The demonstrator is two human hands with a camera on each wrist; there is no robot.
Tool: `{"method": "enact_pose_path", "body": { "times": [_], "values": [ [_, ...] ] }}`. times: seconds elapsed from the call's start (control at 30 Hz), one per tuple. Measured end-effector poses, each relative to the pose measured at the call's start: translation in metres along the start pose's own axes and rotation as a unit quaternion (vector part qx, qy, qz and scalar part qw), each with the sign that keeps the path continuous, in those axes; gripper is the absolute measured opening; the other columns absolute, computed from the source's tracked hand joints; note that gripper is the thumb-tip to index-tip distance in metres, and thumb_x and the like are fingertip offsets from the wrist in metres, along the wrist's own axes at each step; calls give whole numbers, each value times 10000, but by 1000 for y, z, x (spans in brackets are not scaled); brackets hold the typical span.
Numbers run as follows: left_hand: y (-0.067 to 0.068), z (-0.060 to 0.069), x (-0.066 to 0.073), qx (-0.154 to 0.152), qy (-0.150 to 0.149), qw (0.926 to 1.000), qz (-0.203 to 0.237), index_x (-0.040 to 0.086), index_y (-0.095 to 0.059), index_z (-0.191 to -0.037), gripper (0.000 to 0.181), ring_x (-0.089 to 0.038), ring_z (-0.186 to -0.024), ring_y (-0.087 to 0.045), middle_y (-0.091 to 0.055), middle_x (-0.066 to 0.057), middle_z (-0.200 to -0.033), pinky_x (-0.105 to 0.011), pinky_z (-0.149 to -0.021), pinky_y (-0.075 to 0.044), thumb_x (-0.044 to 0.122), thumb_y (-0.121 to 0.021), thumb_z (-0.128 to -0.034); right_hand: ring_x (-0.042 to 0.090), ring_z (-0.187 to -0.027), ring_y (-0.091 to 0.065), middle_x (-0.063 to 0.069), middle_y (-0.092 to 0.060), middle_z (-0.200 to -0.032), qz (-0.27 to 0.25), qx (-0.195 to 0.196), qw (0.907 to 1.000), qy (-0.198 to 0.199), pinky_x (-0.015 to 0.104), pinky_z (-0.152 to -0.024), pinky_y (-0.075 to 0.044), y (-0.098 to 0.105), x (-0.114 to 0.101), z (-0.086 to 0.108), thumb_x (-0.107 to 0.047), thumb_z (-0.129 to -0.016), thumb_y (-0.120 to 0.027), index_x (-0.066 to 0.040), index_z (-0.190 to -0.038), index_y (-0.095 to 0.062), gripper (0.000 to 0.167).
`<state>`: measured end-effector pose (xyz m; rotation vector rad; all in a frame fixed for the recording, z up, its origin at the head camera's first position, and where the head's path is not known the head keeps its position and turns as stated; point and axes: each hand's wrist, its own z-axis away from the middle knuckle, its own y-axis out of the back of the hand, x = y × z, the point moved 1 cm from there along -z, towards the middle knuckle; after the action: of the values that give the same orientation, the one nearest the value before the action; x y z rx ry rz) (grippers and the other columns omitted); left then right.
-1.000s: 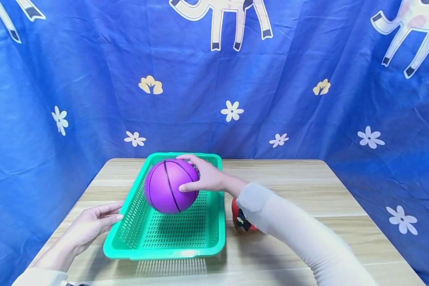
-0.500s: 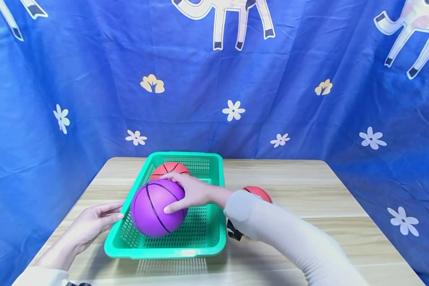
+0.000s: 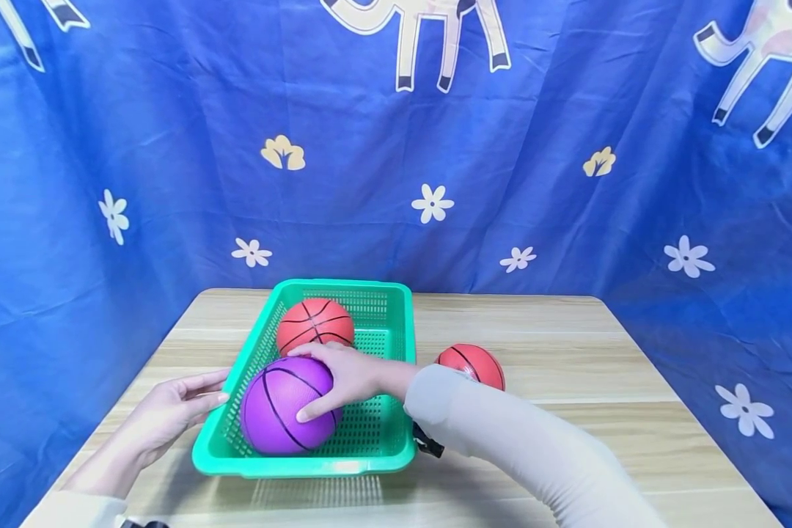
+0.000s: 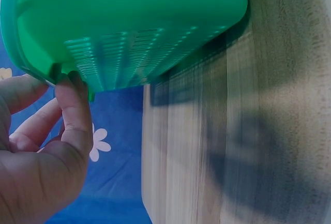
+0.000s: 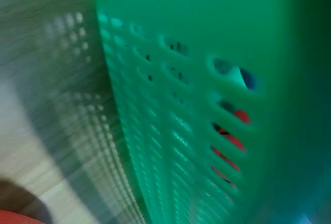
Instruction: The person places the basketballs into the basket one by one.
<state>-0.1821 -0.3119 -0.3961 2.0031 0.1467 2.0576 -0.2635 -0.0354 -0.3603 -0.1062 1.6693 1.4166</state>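
Note:
A purple ball with black basketball lines (image 3: 270,425) sits low in the near left part of the green plastic basket (image 3: 303,467). My right hand (image 3: 343,378) holds it from above and the right, thumb on the near side and fingers over the top. My left hand (image 3: 171,411) pinches the basket's left rim; the left wrist view shows thumb and fingers (image 4: 75,110) at that edge. Behind the purple ball, a red-orange basketball (image 3: 315,321) lies in the basket. From the right wrist only the perforated basket wall (image 5: 165,105) shows plainly; that hand is not seen there.
Right of the basket, another red ball (image 3: 478,363) rests on the wooden table (image 3: 567,381), partly behind my right sleeve (image 3: 501,433). A blue curtain (image 3: 369,161) with white flowers surrounds the table at the back and sides.
My right hand has brought the purple ball toward me, left and down into the basket, uncovering the red-orange basketball behind it. The left hand has stayed on the rim.

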Motion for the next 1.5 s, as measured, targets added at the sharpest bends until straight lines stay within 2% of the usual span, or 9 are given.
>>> {"method": "enact_pose_path", "body": {
  "times": [0.27,0.4,0.5,0.77,0.9,1.0,1.13,1.33,1.5],
  "values": [
    [0,-1,0,31,-31,10000,53,-201,-300,-1369,605,-15,-968,-604,-566,-228,-1238,-232,-842,-525,94,-605,-938,101,-1091,-440,-47,-411,-1237,30,65,9998,-183,238,-754,-503,-9,6,-1,-507,-717,-788,-402,-1426,-342,844],
    [1,0,-1,36,-30,9999,104,-202,-300,-1368,600,-24,-967,-610,-592,-178,-1215,-234,-838,-528,84,-605,-937,108,-1147,-420,-45,-417,-1283,51,12,9998,-189,242,-786,-496,-13,8,-3,-518,-733,-769,-404,-1461,-307,870],
    [1,0,-1,32,-31,9999,121,-205,-293,-1369,603,-22,-970,-608,-591,-170,-1217,-235,-841,-526,83,-602,-939,112,-1196,-396,-48,-425,-1315,7,-21,9999,-98,240,-815,-487,-14,9,-4,-505,-754,-758,-379,-1484,-285,879],
    [0,1,-2,27,-4,10000,88,-194,-307,-1373,601,-11,-977,-600,-566,-202,-1247,-232,-848,-522,102,-604,-942,72,-1189,-437,-65,-453,-1336,-175,-2,9995,281,224,-871,-467,-9,9,-4,-445,-785,-755,-284,-1486,-310,846],
    [0,1,-1,24,-4,10000,75,-188,-332,-1367,593,-18,-978,-603,-579,-172,-1243,-237,-844,-525,117,-610,-941,88,-1216,-443,-12,-432,-1399,-275,37,9987,429,241,-937,-445,-5,9,-2,-415,-805,-745,-244,-1489,-308,829],
    [0,2,-2,35,0,10000,71,-189,-335,-1365,589,-18,-976,-604,-592,-137,-1230,-234,-839,-527,117,-609,-942,141,-1238,-455,42,-414,-1425,-465,102,9978,468,295,-980,-437,0,10,0,-379,-823,-736,-236,-1492,-297,813],
    [0,2,-2,35,7,10000,17,-186,-335,-1366,590,-12,-976,-601,-588,-146,-1235,-223,-835,-525,119,-609,-943,206,-1249,-463,70,-420,-1421,-774,331,9952,501,348,-969,-458,12,9,5,-332,-843,-725,-237,-1491,-298,782],
    [0,1,-1,43,3,10000,-56,-185,-330,-1370,593,-6,-975,-597,-567,-201,-1250,-211,-836,-520,123,-606,-945,215,-1211,-501,79,-474,-1389,-1052,840,9877,795,371,-957,-468,34,10,11,-269,-867,-703,-185,-1455,-371,680],
    [-1,2,0,-4,-3,10000,53,-186,-319,-1373,588,-12,-979,-600,-599,-110,-1220,-206,-834,-520,106,-599,-947,261,-1161,-549,133,-506,-1345,-1417,1245,9767,1028,330,-879,-522,51,13,18,-215,-875,-691,-162,-1394,-464,569]
  ]
}}
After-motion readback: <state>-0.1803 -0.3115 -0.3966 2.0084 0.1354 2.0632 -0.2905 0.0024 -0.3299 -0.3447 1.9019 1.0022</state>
